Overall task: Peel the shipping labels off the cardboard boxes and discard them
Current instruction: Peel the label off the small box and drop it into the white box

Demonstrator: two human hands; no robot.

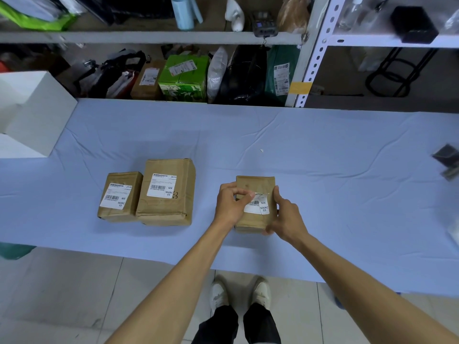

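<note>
Three brown cardboard boxes lie on the blue table [323, 182]. The right box [253, 187] carries a white shipping label [260, 206] whose top edge is lifted and curled. My left hand [229, 203] pinches that lifted edge between thumb and fingers. My right hand [285, 217] grips the box's right side and near corner, steadying it. To the left, a small box [116, 212] and a larger box [171, 209] stand side by side, each with a flat label [117, 193] [162, 185] on top.
A white open box [32, 112] stands at the table's far left. Metal shelving [154, 37] behind the table holds bags and parcels. A dark object [447, 160] lies at the right edge. A small white scrap [261, 150] lies mid-table. My shoes [239, 292] are below.
</note>
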